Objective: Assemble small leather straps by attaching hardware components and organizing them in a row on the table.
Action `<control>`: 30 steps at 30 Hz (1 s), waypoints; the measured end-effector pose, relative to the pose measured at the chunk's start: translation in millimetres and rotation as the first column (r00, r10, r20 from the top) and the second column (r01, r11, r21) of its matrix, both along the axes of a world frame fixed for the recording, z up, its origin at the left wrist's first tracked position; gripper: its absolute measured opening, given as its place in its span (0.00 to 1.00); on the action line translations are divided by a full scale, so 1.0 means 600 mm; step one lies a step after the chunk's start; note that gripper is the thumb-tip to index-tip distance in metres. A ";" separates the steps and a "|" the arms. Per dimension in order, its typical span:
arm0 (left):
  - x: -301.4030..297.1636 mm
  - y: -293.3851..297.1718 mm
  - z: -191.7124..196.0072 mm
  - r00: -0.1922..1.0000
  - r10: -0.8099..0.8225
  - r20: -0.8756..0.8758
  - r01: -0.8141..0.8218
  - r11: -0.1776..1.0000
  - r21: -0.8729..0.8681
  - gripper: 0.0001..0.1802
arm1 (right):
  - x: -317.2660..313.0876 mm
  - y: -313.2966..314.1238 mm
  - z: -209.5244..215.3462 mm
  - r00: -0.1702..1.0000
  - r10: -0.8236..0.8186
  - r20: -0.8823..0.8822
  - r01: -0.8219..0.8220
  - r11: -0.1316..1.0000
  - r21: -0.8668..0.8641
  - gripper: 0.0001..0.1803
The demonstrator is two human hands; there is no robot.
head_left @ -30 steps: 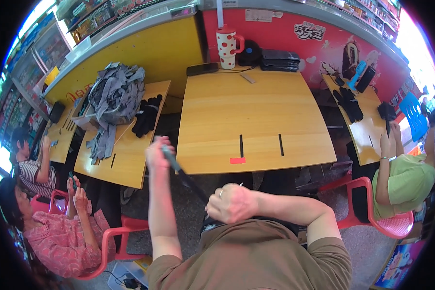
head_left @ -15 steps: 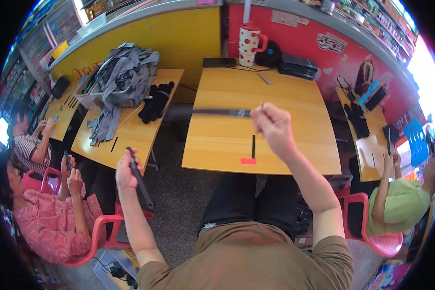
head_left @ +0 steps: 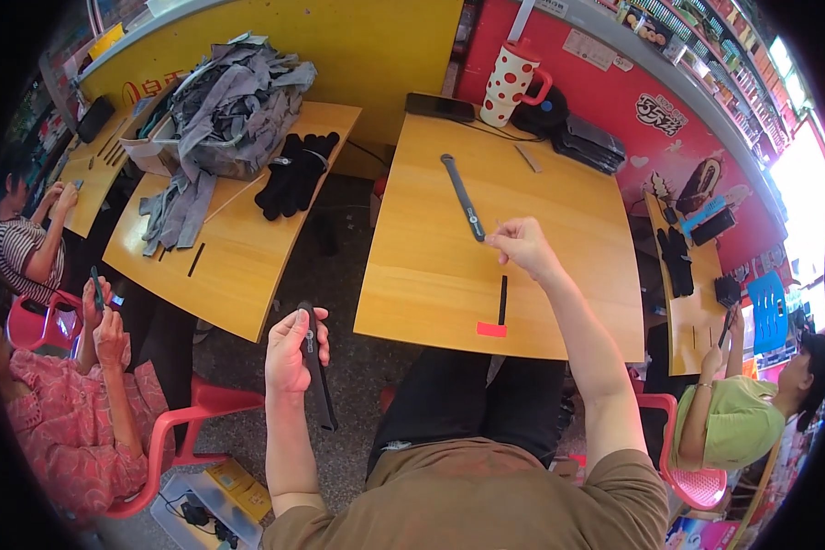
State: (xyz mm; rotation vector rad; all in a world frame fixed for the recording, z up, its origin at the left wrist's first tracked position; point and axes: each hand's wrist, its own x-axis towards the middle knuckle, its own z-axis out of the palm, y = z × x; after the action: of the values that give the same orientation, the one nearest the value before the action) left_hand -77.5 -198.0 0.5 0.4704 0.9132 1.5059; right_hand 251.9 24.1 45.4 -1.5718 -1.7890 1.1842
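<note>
Head view: 1 spotted tumbler [head_left: 510, 84] beyond the long grey strip [head_left: 463, 196].

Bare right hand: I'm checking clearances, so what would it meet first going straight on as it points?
The bare right hand would probably meet the near end of the long, dark grey, flat strip; depth is unclear, so they may be touching.

At center, the marking on the gray strip [head_left: 458, 192] is too small to read. Below left, the fingers of the left hand [head_left: 293, 353] partly disappear behind the dark strip [head_left: 321, 394]. Near the top, a cup [head_left: 507, 87] partly covers a round black object [head_left: 541, 115]. The bottom edge cuts off the brown shirt [head_left: 467, 504]; shelf goods [head_left: 697, 69] at upper right are indistinct.
</note>
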 end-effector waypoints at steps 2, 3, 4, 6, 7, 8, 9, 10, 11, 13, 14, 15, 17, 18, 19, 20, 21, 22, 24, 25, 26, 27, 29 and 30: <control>0.009 0.004 0.007 1.000 -0.023 -0.022 0.023 1.000 0.015 0.15 | -0.002 0.000 -0.003 0.992 0.082 0.092 -0.101 0.969 0.224 0.07; 0.015 0.008 0.008 0.999 -0.024 -0.021 0.024 1.000 0.012 0.15 | -0.013 -0.001 0.006 0.987 0.094 0.129 -0.138 0.910 0.390 0.06; 0.022 0.011 0.011 0.999 -0.028 -0.044 0.028 1.000 0.009 0.15 | -0.023 0.001 0.011 0.981 0.101 0.167 -0.177 0.821 0.543 0.07; 0.035 0.015 0.021 0.996 -0.046 -0.076 0.047 0.999 0.014 0.14 | -0.033 0.018 -0.006 0.935 0.065 0.348 -0.270 0.765 0.584 0.07; 0.042 0.017 0.024 0.996 -0.044 -0.080 0.046 0.999 0.018 0.14 | -0.038 0.026 -0.017 0.857 0.007 0.515 -0.369 0.706 0.605 0.07; 0.048 0.018 0.027 0.995 -0.063 -0.081 0.065 0.998 0.020 0.14 | -0.044 0.029 -0.030 0.859 0.006 0.511 -0.367 0.703 0.609 0.07; 0.053 0.018 0.030 0.994 -0.077 -0.082 0.079 0.997 0.019 0.14 | -0.055 0.028 -0.040 0.847 -0.003 0.531 -0.355 0.741 0.570 0.09; 0.056 0.018 0.027 0.991 -0.104 -0.081 0.107 0.994 0.034 0.14 | -0.064 0.028 -0.048 0.834 -0.012 0.551 -0.339 0.777 0.530 0.10; 0.063 0.020 0.029 0.991 -0.100 -0.087 0.103 0.994 0.034 0.14 | -0.073 0.035 -0.053 0.837 -0.009 0.547 -0.340 0.776 0.532 0.10; 0.082 0.020 0.036 0.988 -0.128 -0.087 0.132 0.990 0.040 0.14 | -0.096 0.039 -0.052 0.832 -0.052 0.552 -0.280 0.820 0.499 0.13; 0.091 0.021 0.039 0.985 -0.150 -0.079 0.155 0.986 0.058 0.14 | -0.105 0.038 -0.052 0.836 -0.053 0.546 -0.275 0.821 0.501 0.13; 0.101 0.022 0.042 0.985 -0.151 -0.087 0.157 0.986 0.058 0.14 | -0.114 0.039 -0.050 0.823 -0.056 0.565 -0.280 0.826 0.489 0.13; 0.122 0.024 0.046 0.975 -0.208 -0.078 0.212 0.976 0.045 0.15 | -0.115 0.036 -0.041 0.813 -0.065 0.578 -0.276 0.832 0.482 0.14; 0.132 0.024 0.049 0.971 -0.228 -0.067 0.231 0.972 0.043 0.15 | -0.112 0.033 -0.031 0.847 -0.040 0.530 -0.233 0.869 0.437 0.13; 0.141 0.025 0.050 0.970 -0.231 -0.073 0.234 0.971 0.044 0.15 | -0.106 0.029 -0.024 0.878 -0.019 0.479 -0.191 0.902 0.387 0.12; 0.150 0.027 0.050 0.964 -0.261 -0.051 0.263 0.964 0.038 0.15 | -0.094 0.024 -0.021 0.880 -0.024 0.474 -0.185 0.902 0.389 0.12; 0.157 0.029 0.049 0.957 -0.289 -0.026 0.290 0.956 0.032 0.15 | -0.075 0.017 -0.019 0.917 -0.031 0.397 -0.176 0.863 0.473 0.12; 0.162 0.028 0.044 0.952 -0.305 -0.018 0.306 0.952 0.030 0.16 | -0.058 0.006 -0.019 0.948 -0.025 0.317 -0.162 0.820 0.549 0.12; 0.175 0.029 0.047 0.954 -0.300 -0.002 0.300 0.954 0.025 0.17 | -0.015 -0.038 -0.016 0.973 0.031 0.230 -0.157 0.817 0.555 0.11; 0.183 0.031 0.049 0.953 -0.301 0.015 0.301 0.953 0.026 0.18 | 0.000 -0.071 -0.011 0.987 0.079 0.143 -0.146 0.812 0.565 0.11; 0.188 0.032 0.046 0.955 -0.297 0.010 0.297 0.955 0.018 0.18 | 0.005 -0.118 -0.006 0.991 0.130 -0.007 -0.115 0.902 0.417 0.12; 0.194 0.033 0.043 0.950 -0.313 0.020 0.312 0.950 0.027 0.17 | 0.010 -0.171 -0.002 0.975 0.151 -0.164 -0.106 0.962 0.252 0.14; 0.215 0.039 0.039 0.934 -0.356 0.024 0.355 0.934 0.031 0.17 | 0.014 -0.259 -0.012 0.958 0.214 -0.192 -0.151 0.942 0.299 0.14; 0.225 0.039 0.038 0.931 -0.364 0.040 0.362 0.931 0.049 0.17 | 0.010 -0.293 -0.005 0.957 0.204 -0.206 -0.136 0.943 0.304 0.13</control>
State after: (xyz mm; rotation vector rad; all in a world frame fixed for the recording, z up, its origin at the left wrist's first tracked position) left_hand 57.6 -174.6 23.3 0.5956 0.7126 1.1925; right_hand 257.7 -151.4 42.3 -1.0828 -1.8683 1.0767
